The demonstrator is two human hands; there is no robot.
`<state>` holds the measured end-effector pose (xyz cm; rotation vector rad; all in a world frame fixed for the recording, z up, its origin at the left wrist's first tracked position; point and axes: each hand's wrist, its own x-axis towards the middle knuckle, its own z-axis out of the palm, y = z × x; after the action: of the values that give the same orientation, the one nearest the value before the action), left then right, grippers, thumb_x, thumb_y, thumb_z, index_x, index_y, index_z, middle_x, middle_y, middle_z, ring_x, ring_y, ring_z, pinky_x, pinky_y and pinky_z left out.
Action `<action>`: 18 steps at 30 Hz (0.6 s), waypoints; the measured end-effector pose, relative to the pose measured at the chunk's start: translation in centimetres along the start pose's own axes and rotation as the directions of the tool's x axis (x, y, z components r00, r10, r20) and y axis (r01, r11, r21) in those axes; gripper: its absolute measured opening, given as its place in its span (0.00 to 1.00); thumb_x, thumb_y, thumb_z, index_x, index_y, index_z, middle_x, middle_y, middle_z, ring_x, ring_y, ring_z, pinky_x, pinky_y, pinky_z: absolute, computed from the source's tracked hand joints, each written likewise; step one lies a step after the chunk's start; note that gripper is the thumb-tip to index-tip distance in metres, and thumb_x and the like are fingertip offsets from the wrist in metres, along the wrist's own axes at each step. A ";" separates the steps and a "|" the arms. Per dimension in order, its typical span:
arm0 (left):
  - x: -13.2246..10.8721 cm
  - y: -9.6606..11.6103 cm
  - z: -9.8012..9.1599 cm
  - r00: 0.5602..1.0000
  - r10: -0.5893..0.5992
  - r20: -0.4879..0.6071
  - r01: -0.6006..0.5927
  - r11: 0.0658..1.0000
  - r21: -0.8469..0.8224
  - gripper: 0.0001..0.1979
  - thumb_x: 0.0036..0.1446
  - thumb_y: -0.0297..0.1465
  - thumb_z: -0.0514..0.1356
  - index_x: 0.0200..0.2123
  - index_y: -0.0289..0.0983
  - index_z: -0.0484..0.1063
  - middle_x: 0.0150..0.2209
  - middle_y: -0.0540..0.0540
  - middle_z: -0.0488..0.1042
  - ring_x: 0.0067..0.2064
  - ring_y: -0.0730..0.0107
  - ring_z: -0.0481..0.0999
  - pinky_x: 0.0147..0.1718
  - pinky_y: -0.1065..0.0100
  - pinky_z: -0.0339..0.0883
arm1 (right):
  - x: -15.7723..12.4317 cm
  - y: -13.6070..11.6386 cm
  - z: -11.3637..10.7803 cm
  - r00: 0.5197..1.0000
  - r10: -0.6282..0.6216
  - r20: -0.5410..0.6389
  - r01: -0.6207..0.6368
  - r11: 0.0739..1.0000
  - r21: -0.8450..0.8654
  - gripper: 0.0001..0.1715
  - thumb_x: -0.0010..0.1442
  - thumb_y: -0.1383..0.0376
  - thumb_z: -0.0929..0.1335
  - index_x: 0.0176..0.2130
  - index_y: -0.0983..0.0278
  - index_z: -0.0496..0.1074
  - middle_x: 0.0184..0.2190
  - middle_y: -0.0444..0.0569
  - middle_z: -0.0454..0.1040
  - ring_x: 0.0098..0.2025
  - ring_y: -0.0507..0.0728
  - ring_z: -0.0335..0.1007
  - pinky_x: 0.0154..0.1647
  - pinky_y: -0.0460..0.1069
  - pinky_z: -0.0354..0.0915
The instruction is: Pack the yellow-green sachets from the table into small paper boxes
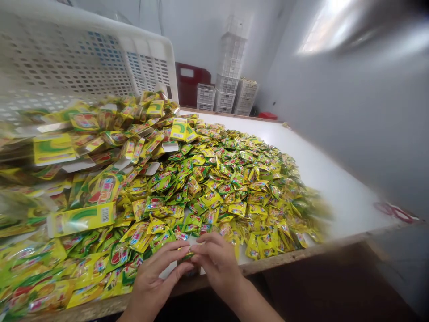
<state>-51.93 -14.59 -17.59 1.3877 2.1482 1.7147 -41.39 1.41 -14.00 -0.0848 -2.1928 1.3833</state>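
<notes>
My left hand (161,273) and my right hand (217,261) meet at the table's front edge. Their fingers are closed around a small yellow-green carton (186,256), mostly hidden behind them. The left thumb and fingers grip it from the left, while the right fingertips pinch at its top. Just beyond the hands spreads a large heap of small yellow and green sachets (231,179). To the left lies a pile of yellow-green cartons (83,217), many with white flaps standing open.
A white perforated plastic crate (152,62) lies tipped behind the cartons. Red-handled scissors (398,212) lie at the right end of the white tabletop (342,192). White crates (231,58) are stacked by the far wall, next to a dark red object (192,87).
</notes>
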 end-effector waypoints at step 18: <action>1.2 0.7 1.7 0.988 -0.147 0.045 0.144 0.988 0.055 0.15 0.60 0.33 0.60 0.51 0.48 0.74 0.48 0.50 0.78 0.52 0.65 0.75 0.52 0.68 0.68 | 5.4 4.2 -8.0 0.888 0.416 -0.194 -0.434 0.899 -0.055 0.13 0.55 0.56 0.71 0.31 0.64 0.75 0.24 0.45 0.70 0.26 0.55 0.66 0.28 0.50 0.68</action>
<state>-51.27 -12.58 -17.10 1.2360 2.2211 1.5684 -43.14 11.75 -12.79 -0.7397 -2.1663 1.4245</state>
